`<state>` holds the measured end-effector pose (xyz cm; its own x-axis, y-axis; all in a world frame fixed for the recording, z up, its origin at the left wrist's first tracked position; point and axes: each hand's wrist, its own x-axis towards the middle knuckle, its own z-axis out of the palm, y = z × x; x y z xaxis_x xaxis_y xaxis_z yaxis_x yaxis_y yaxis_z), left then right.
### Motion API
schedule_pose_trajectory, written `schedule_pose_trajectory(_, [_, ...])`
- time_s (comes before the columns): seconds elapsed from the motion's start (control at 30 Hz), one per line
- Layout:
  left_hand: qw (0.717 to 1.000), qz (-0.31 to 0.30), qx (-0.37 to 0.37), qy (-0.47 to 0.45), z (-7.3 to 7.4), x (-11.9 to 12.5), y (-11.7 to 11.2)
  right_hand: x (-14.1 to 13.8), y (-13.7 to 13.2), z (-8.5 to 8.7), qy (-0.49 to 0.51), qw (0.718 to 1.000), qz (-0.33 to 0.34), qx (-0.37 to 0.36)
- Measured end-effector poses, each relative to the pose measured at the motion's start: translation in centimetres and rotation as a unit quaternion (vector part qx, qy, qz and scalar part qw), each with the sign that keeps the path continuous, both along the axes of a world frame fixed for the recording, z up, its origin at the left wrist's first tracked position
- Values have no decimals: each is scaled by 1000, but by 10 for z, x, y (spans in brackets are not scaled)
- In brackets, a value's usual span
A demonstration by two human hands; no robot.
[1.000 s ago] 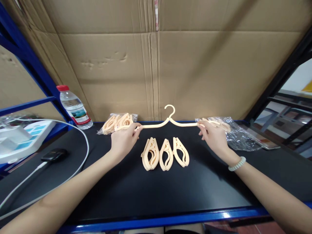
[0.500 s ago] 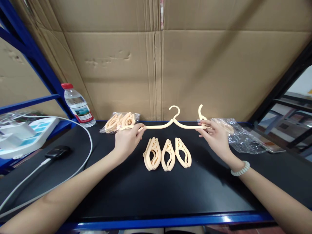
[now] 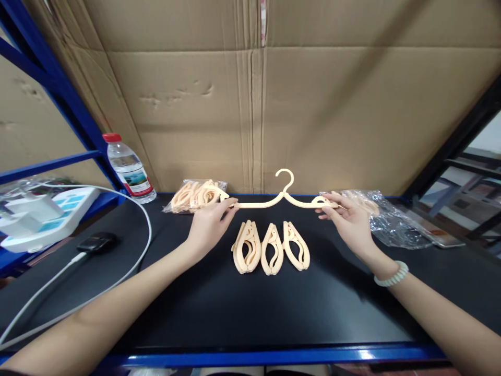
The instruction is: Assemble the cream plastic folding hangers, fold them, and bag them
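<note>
A cream folding clothes hanger (image 3: pixel 270 202) is stretched out between my hands above the table, its hook pointing up. My left hand (image 3: pixel 209 222) is closed on the tip of its left arm. On the other end, my right hand (image 3: pixel 348 219) pinches the right arm, where a small curved piece lies close along the arm. Below it, folded hangers lie in a row on the black table: one group on the left (image 3: pixel 247 248), another in the middle (image 3: pixel 272 249) and one on the right (image 3: pixel 296 246).
Behind my left hand lies a clear bag of folded hangers (image 3: pixel 195 196). Crumpled plastic wrapping (image 3: pixel 391 224) and a phone (image 3: pixel 444 237) are at the right. A water bottle (image 3: pixel 131 172), power strip (image 3: pixel 50 216), black charger (image 3: pixel 97 242) and white cable (image 3: pixel 150 224) occupy the left. Cardboard (image 3: pixel 195 120) stands behind.
The curved piece at the hanger's right end stood upright earlier and is now folded down against the arm. Both hands keep hold of the hanger. The view has shifted slightly.
</note>
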<state>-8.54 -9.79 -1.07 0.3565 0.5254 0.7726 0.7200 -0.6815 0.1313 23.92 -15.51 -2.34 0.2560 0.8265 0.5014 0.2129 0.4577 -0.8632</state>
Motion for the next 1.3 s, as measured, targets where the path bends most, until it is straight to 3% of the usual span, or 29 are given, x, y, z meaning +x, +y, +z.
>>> schedule_pose_trajectory(0.1, [999,-36,-2,-31,0,2,-2,-2,0,-1,6,1000,7,-6])
schedule_pose_trajectory(0.23, [991,-88,-68,-76,1,7,-7,-9,-2,-3,3,1000,5,-4])
schedule_pose_trajectory(0.53, [962,-112,-185,-167,1,11,-13,-9,-2,-7,14,1000,-1,5])
schedule_pose_trajectory(0.63, [926,-141,-267,-228,3,13,-15,-9,-2,-8,20,1000,2,4])
schedule_pose_trajectory(0.77, [837,-182,-370,-359,7,16,-15,-9,-3,-8,34,999,17,3])
schedule_pose_trajectory(0.9, [747,-202,-426,-470,12,18,-17,-10,-7,-5,81,994,76,-9])
schedule_pose_trajectory(0.97, [717,-215,-440,-497,15,18,-18,-12,-9,-3,111,988,107,-20])
schedule_pose_trajectory(1.1, [695,-237,-450,-508,18,20,-23,-18,-14,2,167,976,131,-42])
schedule_pose_trajectory(1.3, [703,-237,-476,-473,24,29,-42,-38,-25,10,205,964,144,-86])
